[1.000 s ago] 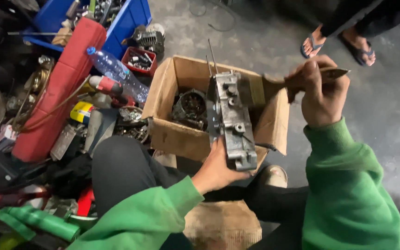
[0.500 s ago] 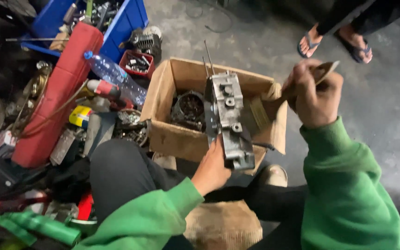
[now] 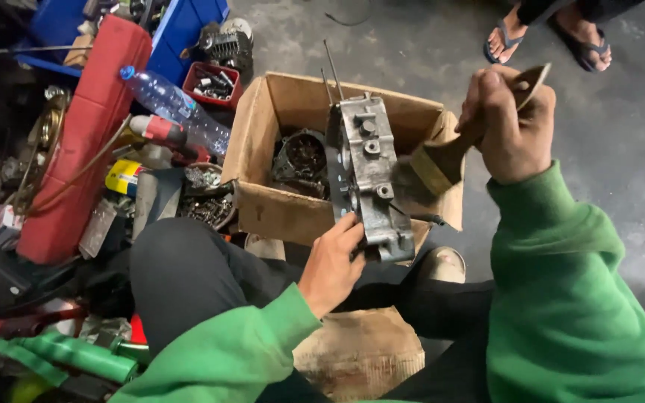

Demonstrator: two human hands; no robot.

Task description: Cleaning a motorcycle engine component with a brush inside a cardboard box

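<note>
My left hand (image 3: 333, 261) grips the lower end of a grey metal engine casing (image 3: 368, 173) and holds it upright over an open cardboard box (image 3: 261, 149). Two thin studs stick up from the casing's top. My right hand (image 3: 510, 128) is closed on the wooden handle of a paintbrush (image 3: 442, 160), whose dark bristles touch the right side of the casing. Both sleeves are green. Dark metal engine parts (image 3: 300, 160) lie inside the box.
A red case (image 3: 83, 142), a plastic bottle (image 3: 177, 108), a red tray of small parts (image 3: 212, 80) and blue bins (image 3: 181, 30) crowd the left. A flat cardboard piece (image 3: 363, 354) lies between my legs. Another person's sandalled feet (image 3: 539, 30) stand at the top right on bare concrete.
My right hand has swung the brush down and to the left until its bristles meet the casing. The casing has stayed in my left hand over the box.
</note>
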